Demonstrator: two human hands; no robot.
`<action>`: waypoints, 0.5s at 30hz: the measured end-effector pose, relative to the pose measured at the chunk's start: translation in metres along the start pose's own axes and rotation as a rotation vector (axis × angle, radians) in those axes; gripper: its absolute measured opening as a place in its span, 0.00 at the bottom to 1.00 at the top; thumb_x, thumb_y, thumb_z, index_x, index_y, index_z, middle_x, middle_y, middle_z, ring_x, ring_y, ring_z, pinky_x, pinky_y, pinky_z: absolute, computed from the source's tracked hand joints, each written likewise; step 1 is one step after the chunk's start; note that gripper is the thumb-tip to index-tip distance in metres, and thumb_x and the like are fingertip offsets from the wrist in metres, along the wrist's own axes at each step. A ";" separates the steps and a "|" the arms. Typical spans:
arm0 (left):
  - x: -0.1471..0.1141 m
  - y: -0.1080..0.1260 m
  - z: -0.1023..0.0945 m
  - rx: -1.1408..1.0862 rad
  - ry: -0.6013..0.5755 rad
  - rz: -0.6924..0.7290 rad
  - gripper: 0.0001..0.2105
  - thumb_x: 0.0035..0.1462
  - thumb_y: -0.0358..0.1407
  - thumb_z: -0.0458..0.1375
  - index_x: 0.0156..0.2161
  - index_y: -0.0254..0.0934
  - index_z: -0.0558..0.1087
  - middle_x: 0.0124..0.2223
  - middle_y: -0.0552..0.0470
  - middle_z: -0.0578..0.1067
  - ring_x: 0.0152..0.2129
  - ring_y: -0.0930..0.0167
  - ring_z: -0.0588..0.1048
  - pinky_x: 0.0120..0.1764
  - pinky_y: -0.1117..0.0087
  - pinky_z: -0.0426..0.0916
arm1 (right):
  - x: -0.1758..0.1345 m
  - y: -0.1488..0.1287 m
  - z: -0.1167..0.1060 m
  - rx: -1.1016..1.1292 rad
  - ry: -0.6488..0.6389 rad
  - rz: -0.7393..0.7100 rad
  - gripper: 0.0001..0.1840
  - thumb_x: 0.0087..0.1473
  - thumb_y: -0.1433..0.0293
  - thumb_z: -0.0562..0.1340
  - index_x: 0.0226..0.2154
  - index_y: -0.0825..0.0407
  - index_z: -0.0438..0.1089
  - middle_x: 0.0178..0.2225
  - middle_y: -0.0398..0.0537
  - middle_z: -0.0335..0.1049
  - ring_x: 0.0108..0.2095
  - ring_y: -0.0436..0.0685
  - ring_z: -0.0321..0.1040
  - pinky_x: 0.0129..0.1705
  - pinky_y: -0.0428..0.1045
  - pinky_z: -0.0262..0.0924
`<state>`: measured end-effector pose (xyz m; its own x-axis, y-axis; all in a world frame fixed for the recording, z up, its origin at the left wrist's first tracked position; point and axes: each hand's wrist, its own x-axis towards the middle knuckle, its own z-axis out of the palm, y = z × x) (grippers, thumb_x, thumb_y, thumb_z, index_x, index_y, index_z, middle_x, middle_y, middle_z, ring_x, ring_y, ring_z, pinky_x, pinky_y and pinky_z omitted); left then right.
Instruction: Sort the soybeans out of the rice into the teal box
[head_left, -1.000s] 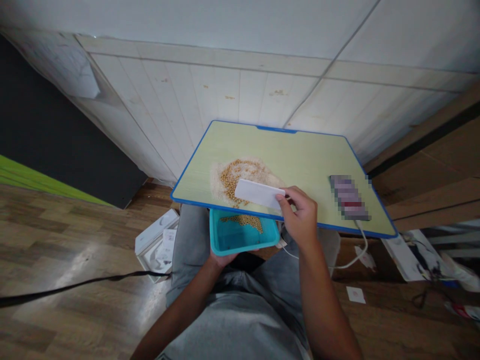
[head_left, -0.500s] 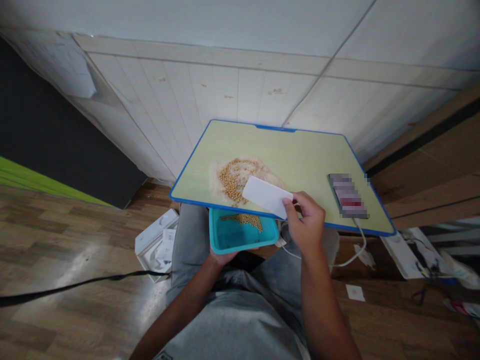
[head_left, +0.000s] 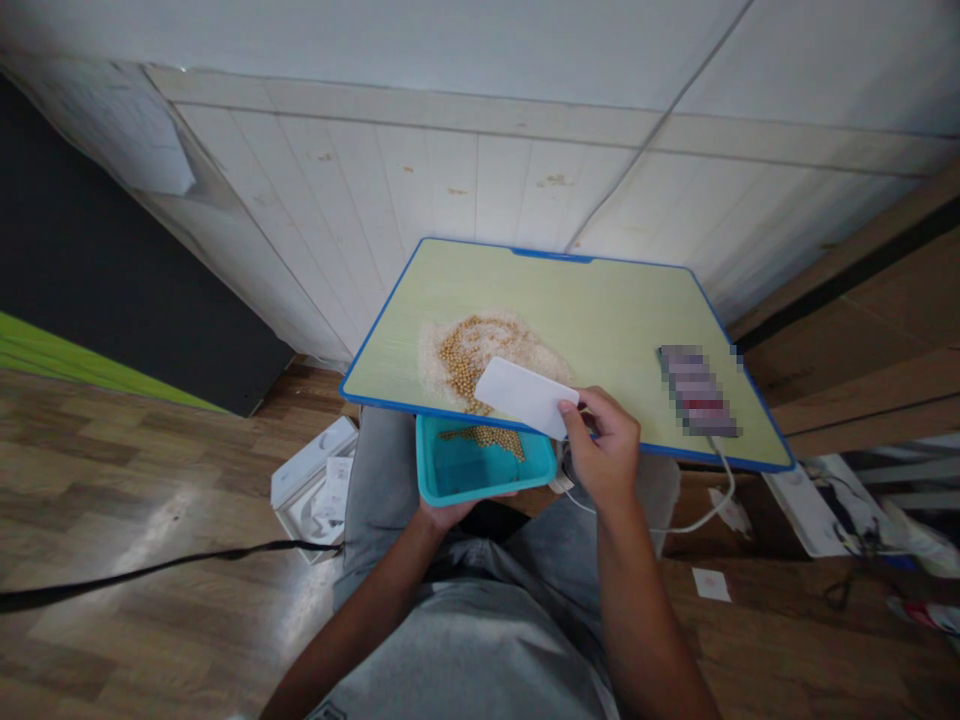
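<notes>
My right hand (head_left: 606,445) pinches one end of a flat white rectangular card (head_left: 525,397). The card's far end is over the near side of a pile of soybeans (head_left: 461,360) mixed with pale rice-like grains (head_left: 529,345). Below the table's front edge, my left hand (head_left: 450,512) grips a turquoise plastic tub (head_left: 487,492) from underneath; most of its fingers are hidden by the tub. Some soybeans (head_left: 495,437) lie inside the tub at its far side. The pile rests on a pale green tabletop (head_left: 600,300) with a blue rim.
A phone (head_left: 697,392) with a white cable (head_left: 724,480) lies on the table's right side. White boxes (head_left: 315,475) sit on the floor to the left. A panelled wall stands behind the table, and a cardboard box (head_left: 885,310) is at the right.
My right hand and the white card have shifted slightly left and toward me, nearer the front edge above the tub. The tub has barely moved.
</notes>
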<state>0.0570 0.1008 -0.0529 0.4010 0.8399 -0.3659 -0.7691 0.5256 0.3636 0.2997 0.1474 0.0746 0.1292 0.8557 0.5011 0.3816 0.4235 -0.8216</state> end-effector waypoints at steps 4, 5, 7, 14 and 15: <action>-0.001 0.000 0.001 -0.015 0.012 0.010 0.40 0.78 0.75 0.50 0.63 0.55 0.95 0.84 0.46 0.82 0.91 0.25 0.59 0.82 0.07 0.53 | -0.001 0.002 0.003 0.015 -0.017 0.006 0.22 0.80 0.47 0.73 0.41 0.45 0.87 0.35 0.48 0.83 0.36 0.62 0.79 0.36 0.53 0.76; -0.001 0.000 0.001 -0.020 0.017 0.014 0.38 0.78 0.74 0.51 0.63 0.54 0.95 0.84 0.46 0.82 0.90 0.25 0.59 0.82 0.07 0.53 | -0.001 0.002 0.004 0.019 -0.018 0.006 0.22 0.80 0.47 0.73 0.40 0.45 0.87 0.35 0.48 0.83 0.36 0.62 0.79 0.36 0.53 0.75; -0.001 0.001 0.002 -0.028 0.035 0.015 0.36 0.79 0.72 0.53 0.65 0.53 0.94 0.85 0.44 0.81 0.90 0.25 0.61 0.82 0.08 0.55 | -0.001 0.003 0.006 0.030 -0.016 0.003 0.21 0.79 0.48 0.73 0.41 0.45 0.87 0.35 0.47 0.83 0.36 0.61 0.79 0.36 0.52 0.75; -0.001 0.003 -0.003 -0.039 0.043 0.004 0.37 0.80 0.72 0.50 0.64 0.55 0.94 0.81 0.48 0.85 0.91 0.28 0.60 0.83 0.11 0.57 | -0.001 0.008 0.009 0.031 -0.021 0.027 0.22 0.79 0.46 0.72 0.40 0.45 0.87 0.35 0.47 0.83 0.36 0.61 0.78 0.36 0.52 0.75; -0.001 0.003 -0.003 -0.042 0.036 0.005 0.37 0.79 0.73 0.51 0.64 0.56 0.94 0.81 0.49 0.86 0.91 0.28 0.59 0.83 0.12 0.57 | -0.001 0.008 0.009 0.031 -0.020 0.027 0.23 0.79 0.46 0.72 0.40 0.45 0.87 0.35 0.47 0.82 0.36 0.61 0.77 0.36 0.52 0.75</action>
<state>0.0527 0.1013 -0.0542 0.3798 0.8365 -0.3950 -0.7914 0.5149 0.3295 0.2947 0.1527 0.0656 0.1203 0.8728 0.4729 0.3494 0.4087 -0.8431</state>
